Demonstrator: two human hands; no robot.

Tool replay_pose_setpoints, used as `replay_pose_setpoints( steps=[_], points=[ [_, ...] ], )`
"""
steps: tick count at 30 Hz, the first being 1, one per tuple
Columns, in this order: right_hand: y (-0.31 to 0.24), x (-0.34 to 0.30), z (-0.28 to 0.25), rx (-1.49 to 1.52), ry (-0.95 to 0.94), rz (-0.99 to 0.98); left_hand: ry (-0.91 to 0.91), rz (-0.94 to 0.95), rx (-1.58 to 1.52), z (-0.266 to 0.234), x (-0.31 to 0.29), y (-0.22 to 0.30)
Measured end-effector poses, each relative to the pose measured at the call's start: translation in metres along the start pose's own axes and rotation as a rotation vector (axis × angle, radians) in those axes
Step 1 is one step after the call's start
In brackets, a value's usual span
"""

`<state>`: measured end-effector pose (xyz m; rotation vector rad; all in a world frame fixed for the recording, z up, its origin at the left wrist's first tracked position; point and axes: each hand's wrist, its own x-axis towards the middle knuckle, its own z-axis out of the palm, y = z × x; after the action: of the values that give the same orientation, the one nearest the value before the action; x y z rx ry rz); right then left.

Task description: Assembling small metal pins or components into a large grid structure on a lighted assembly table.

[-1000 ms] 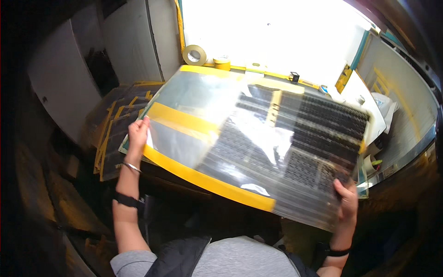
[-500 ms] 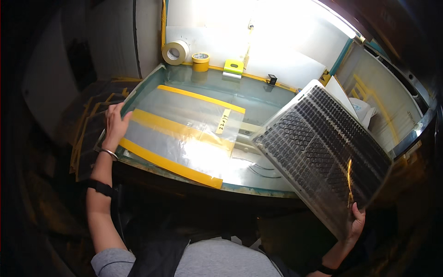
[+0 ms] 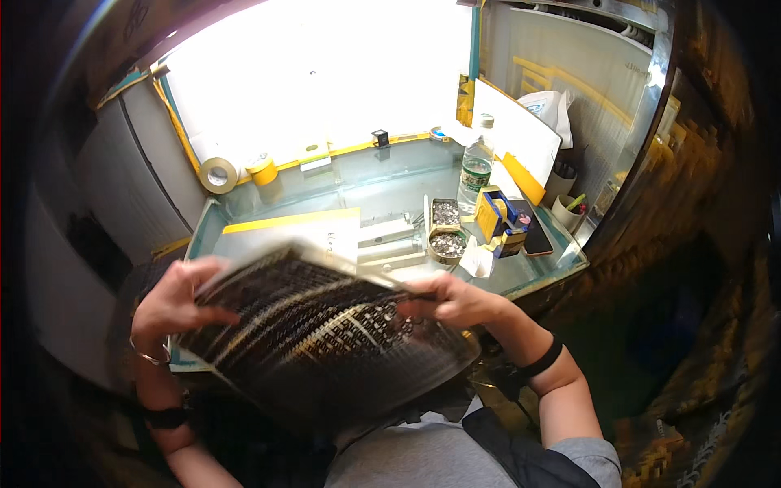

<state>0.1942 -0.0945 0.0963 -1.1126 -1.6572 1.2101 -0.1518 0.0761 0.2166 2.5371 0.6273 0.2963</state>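
— At the near edge of the glass-topped bench point(image 3: 537, 272), both hands are on that dark gridded sheet point(image 3: 317, 342). How would you say it's being held?

— Left hand point(image 3: 175, 297) is on the sheet's left edge, fingers spread over the top face, thumb likely underneath, though I can't see it. Right hand point(image 3: 455, 299) is closed on the right edge, fingers curled over it. So a two-point edge hold, with the sheet raised off the bench and sagging toward the person's chest.

— Blurred too, so it looks to be in motion. What makes for good handling here?

— I'd keep both grips level and opposite each other; a thin sheet like this looks floppy and will buckle if one side dips. Hold by the margins and keep the fingertips off the patterned rows.

— And what's around it?

— Just beyond its far edge lies a pale sheet with a yellow tape strip point(image 3: 289, 221) along its far side. To the right, a round dish of small metal parts point(image 3: 447, 244) and a square tray of the same point(image 3: 445, 213), then a blue and yellow box point(image 3: 495, 218) and a water bottle point(image 3: 476, 172). Those sit near the right hand, so that corner should swing clear of them.

— Anything farther off?

— Two tape rolls point(image 3: 218, 175) at the back left, well apart from the sheet.
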Motion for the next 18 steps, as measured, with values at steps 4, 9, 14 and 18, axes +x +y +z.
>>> replay_pose_setpoints(
  steps=[4,9,14,18],
  points=[
    [0.015,0.012,0.01,0.015,0.007,-0.201,-0.024,-0.185,-0.155,0.007,-0.034,-0.026],
    [0.014,0.01,-0.026,0.208,0.175,-0.22,0.299,-0.168,-0.507,0.002,-0.05,-0.046],
    [0.014,0.025,-0.081,0.066,0.694,-0.079,0.719,-0.217,-0.87,0.031,-0.08,-0.081],
    [0.048,0.067,-0.115,-0.523,0.577,0.214,0.857,-0.387,-1.247,0.117,-0.077,-0.104]
  ],
)
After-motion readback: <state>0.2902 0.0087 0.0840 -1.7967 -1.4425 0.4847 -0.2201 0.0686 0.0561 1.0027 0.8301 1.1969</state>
